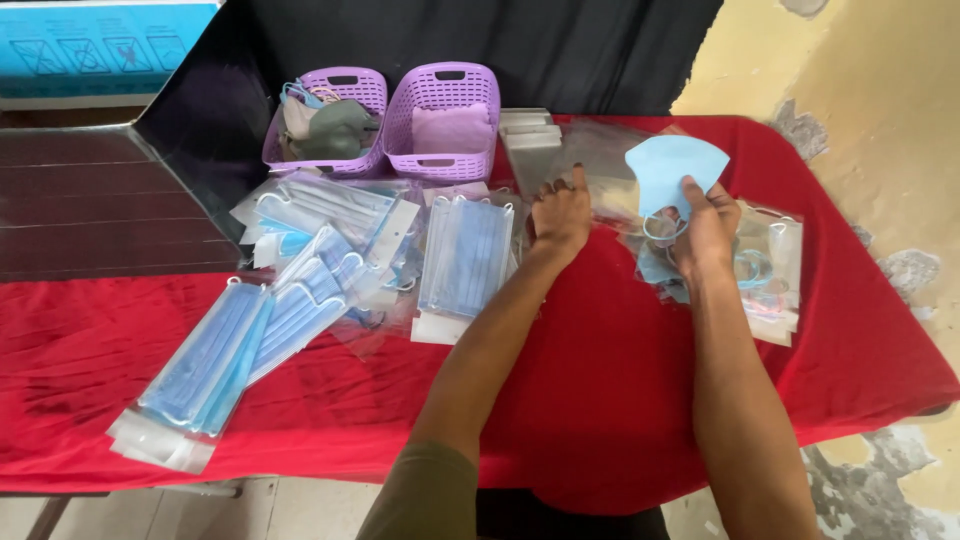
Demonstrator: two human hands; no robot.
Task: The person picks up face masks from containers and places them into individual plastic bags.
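**Right hand on blue mask, left hand on clear sleeves**

Nearest the camera: olive sleeve (425,495) on the left arm, both forearms stretched out over the red-covered table (600,400).

Right hand (708,228): fingers closed round the lower edge of a light-blue moulded mask (672,170), held up just above a pile of bagged masks (775,265) on the right side of the table.

Left hand (560,215): holding nothing, fingers loosely curled, forefinger pointing up, resting on the clear plastic sleeves (590,160) at table centre. A stack of empty sleeves (530,130) sits just behind it.

Left of that hand: packs of flat blue surgical masks (467,255), more packs (215,365) fanned toward the near-left edge.

Far edge: two purple baskets (445,90) side by side; the left one holds grey-green cloth items, the right one a lilac item.
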